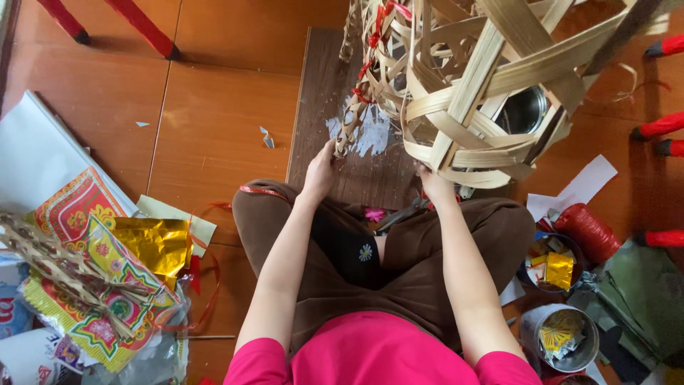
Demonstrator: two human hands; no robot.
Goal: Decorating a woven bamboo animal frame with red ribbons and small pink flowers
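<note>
Head view: the bamboo frame (470, 85) stands over the board's (320, 78) far end, straight ahead of both hands. Left hand (319, 171) pinches a dangling strip (349, 121); right hand (434, 184) grips the frame's lower rim, closer in.

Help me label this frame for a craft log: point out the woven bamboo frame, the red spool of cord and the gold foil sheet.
woven bamboo frame (474, 93), head view, on a broad strip of its near side.
red spool of cord (590, 231), head view, on its wound middle.
gold foil sheet (158, 244), head view, on its crinkled centre.
</note>
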